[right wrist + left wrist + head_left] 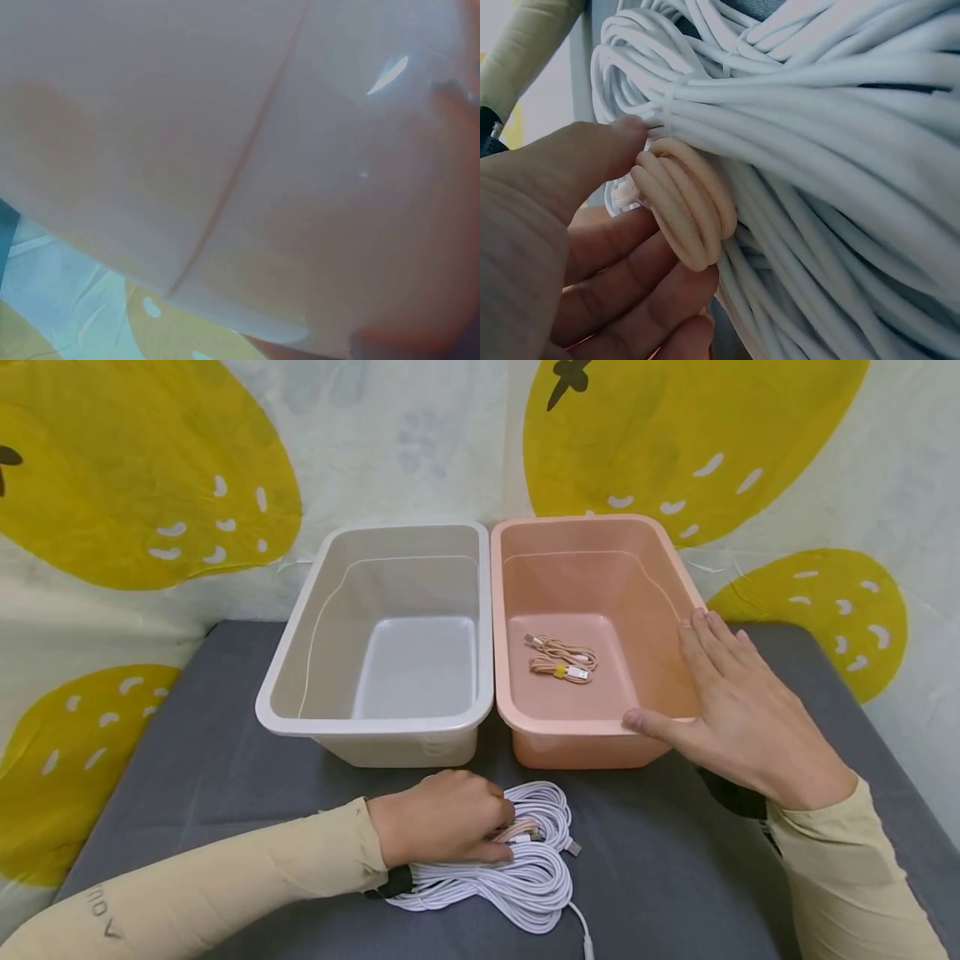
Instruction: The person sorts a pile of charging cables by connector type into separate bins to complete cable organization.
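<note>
Your left hand curled its grip round a small peach cable coil, pinching it between thumb and fingers where it lay on the heap of white cables at the front of the grey bench, apparently to lift it clear of the white strands. Your right hand lay flat, fingers straight and holding nothing, on the near corner of the pink bin, seemingly to steady it. Two bins stood side by side, rims touching: the pink one held one bundled peach cable; the white bin showed none
</note>
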